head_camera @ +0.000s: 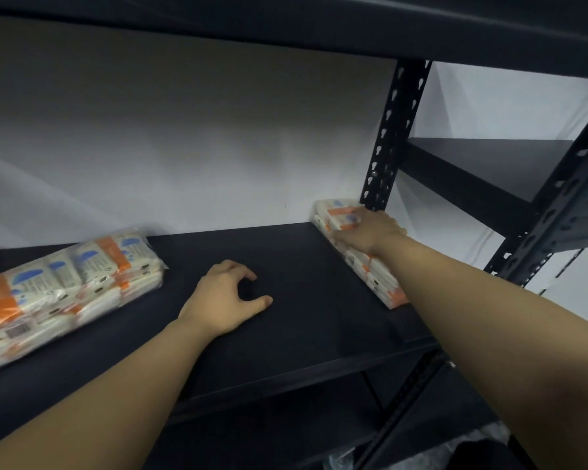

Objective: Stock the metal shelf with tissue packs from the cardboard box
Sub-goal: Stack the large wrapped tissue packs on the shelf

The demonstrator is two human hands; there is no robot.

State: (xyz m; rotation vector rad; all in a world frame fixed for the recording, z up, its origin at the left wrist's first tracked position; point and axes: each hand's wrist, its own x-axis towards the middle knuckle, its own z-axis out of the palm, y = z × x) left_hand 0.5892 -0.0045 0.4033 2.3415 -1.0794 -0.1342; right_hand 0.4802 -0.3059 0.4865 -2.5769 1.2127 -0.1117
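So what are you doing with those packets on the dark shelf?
A person is stocking the black metal shelf with tissue packs. The right hand rests on a pack lying along the shelf's right end, by the upright post. The left hand rests on the bare shelf board with fingers loosely curled, holding nothing. Another pack lies at the left end.

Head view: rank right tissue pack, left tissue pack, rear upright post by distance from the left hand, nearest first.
From the left hand, resting on the shelf board:
1. Left tissue pack, just to its left, lying flat.
2. Right tissue pack, across the shelf, under the right hand.
3. Rear upright post, behind that pack, at the back right corner.
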